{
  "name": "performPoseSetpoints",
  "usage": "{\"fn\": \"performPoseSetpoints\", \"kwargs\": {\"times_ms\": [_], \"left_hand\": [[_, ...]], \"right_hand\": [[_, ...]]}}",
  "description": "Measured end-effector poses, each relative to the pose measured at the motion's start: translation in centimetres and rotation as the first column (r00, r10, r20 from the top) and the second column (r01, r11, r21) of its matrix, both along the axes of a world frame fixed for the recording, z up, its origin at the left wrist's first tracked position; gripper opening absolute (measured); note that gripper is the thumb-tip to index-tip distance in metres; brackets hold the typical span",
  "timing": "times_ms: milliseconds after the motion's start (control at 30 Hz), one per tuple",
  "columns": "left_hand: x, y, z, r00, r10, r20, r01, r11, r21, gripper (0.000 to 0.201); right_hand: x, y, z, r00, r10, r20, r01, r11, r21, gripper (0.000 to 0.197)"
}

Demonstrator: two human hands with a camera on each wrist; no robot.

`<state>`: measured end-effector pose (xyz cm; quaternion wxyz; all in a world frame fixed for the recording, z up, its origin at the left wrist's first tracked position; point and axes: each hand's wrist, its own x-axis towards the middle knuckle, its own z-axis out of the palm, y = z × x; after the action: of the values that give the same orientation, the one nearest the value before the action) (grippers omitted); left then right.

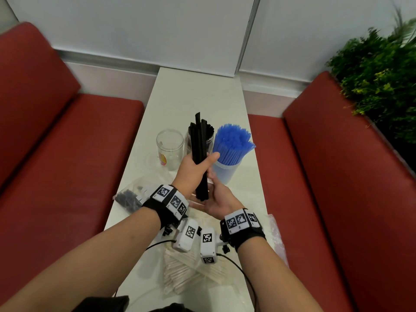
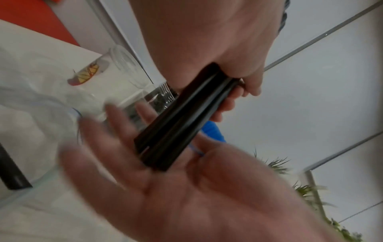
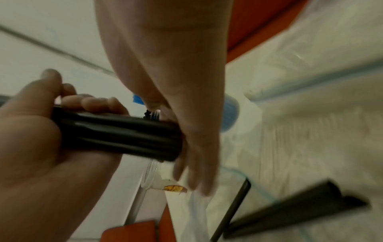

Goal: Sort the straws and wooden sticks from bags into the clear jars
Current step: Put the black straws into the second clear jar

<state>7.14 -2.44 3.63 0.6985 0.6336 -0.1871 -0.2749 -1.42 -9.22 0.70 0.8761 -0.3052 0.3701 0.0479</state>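
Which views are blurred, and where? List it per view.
Head view: mostly sharp, wide-angle bending at the edges; black straws crisp in the left hand. Left wrist view: open right hand smeared by motion, straws sharper. Right wrist view: table and bag streaked, the flat right hand's fingertips blurred.

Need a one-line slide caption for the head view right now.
Left hand grips a bundle of black straws upright, ends squared against the open right palm, before three jars.
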Motion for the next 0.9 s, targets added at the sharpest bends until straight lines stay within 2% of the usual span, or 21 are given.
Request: {"fn": "performPoseSetpoints", "kwargs": {"times_ms": [67, 100, 167, 233, 300, 367, 433, 533, 633, 667, 733, 800, 900], "left_hand": [[0.2, 0.5, -0.2, 0.992, -0.129, 0.003, 0.128, 0.989, 0.068, 0.034], [0.2, 0.8, -0.2, 0.978, -0.208, -0.027, 0.21, 0.974, 0.089, 0.028], [0.0, 1.3, -0.2, 0.901, -0.4, -0.169, 0.42, 0.902, 0.099, 0.021], [-0.1, 1.8, -0.2, 0.758, -0.571, -0.315, 0.617, 0.785, 0.063, 0.03], [0.0, 2.1, 0.3, 0.628, -0.675, -0.387, 0.737, 0.676, 0.018, 0.032], [0.2, 2.3, 0.5, 0.548, -0.755, -0.359, 0.809, 0.587, 0.0, 0.029], [0.3, 2.5, 0.3, 0.528, -0.785, -0.323, 0.836, 0.548, 0.032, 0.026], [0.8, 2.9, -0.6, 0.566, -0.744, -0.355, 0.807, 0.589, 0.051, 0.027], [1.5, 3.2, -1.4, 0.528, -0.745, -0.408, 0.772, 0.621, -0.137, 0.041], [1.7, 3.2, -1.6, 0.527, -0.726, -0.441, 0.732, 0.652, -0.197, 0.051], [2.1, 3.2, -2.1, 0.572, -0.626, -0.53, 0.611, 0.756, -0.234, 0.067], [2.7, 3.1, -2.6, 0.605, -0.513, -0.609, 0.492, 0.842, -0.221, 0.063], [3.3, 2.3, -2.8, 0.633, -0.348, -0.691, 0.354, 0.925, -0.141, 0.045]], "right_hand": [[-0.2, -1.0, 0.8, 0.996, 0.084, -0.022, -0.087, 0.951, -0.296, 0.077], [-0.3, -1.6, 1.4, 0.992, 0.11, 0.055, -0.081, 0.917, -0.39, 0.078], [-0.2, -2.6, 3.1, 0.942, 0.175, 0.287, -0.038, 0.903, -0.427, 0.072], [0.0, -3.4, 5.0, 0.89, 0.233, 0.392, -0.031, 0.888, -0.458, 0.043], [0.3, -3.9, 6.2, 0.871, 0.25, 0.422, -0.007, 0.867, -0.498, 0.013], [0.4, -4.0, 7.0, 0.864, 0.187, 0.467, 0.086, 0.86, -0.504, 0.024], [0.9, -4.2, 7.9, 0.849, 0.047, 0.526, 0.222, 0.872, -0.436, 0.034], [1.7, -4.3, 8.5, 0.839, -0.046, 0.541, 0.317, 0.851, -0.418, 0.037], [2.2, -3.9, 8.3, 0.857, -0.017, 0.514, 0.272, 0.864, -0.424, 0.036], [2.3, -4.0, 8.4, 0.859, -0.016, 0.511, 0.27, 0.863, -0.428, 0.035], [2.9, -4.4, 8.6, 0.854, -0.041, 0.518, 0.312, 0.838, -0.447, 0.03], [3.7, -4.4, 8.4, 0.855, -0.036, 0.517, 0.331, 0.805, -0.492, 0.027], [4.7, -3.6, 7.6, 0.882, 0.085, 0.464, 0.223, 0.792, -0.568, 0.024]]}}
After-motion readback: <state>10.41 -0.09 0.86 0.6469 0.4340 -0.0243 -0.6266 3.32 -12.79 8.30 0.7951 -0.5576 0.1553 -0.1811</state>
